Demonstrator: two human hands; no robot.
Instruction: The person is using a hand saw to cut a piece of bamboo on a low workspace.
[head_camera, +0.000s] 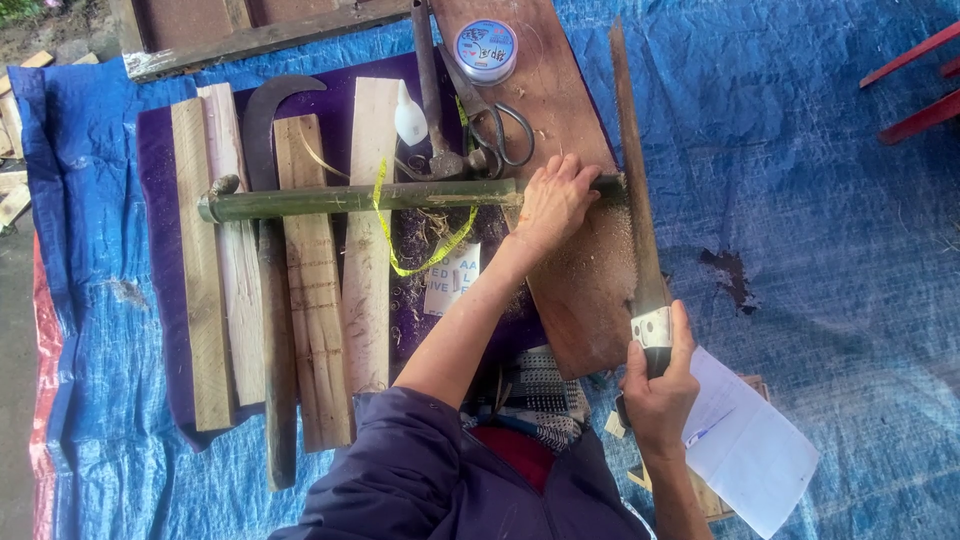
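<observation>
Down on the brown board (560, 90), the left hand (552, 203) clamps the green bamboo pole (350, 199), hiding its cut end. Right hand (659, 393) wraps the saw (633, 190) handle, mostly covered; teeth unclear amid sawdust (600, 255).

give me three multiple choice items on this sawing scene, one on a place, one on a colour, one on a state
1. Where does the saw blade meet the bamboo pole?
A. at its right end, beside the left hand
B. at its middle
C. at its far left end

2. What colour is the measuring tape draped over the pole?
A. red
B. yellow
C. white

3. What is the left hand doing?
A. lying open on the tarp
B. holding scissors
C. pressing down on the pole

Answers:
1 A, the blade crosses the pole just right of the left hand, over the brown board.
2 B, the strip is bright yellow.
3 C, its fingers wrap the pole while the right hand grips the saw handle.
</observation>
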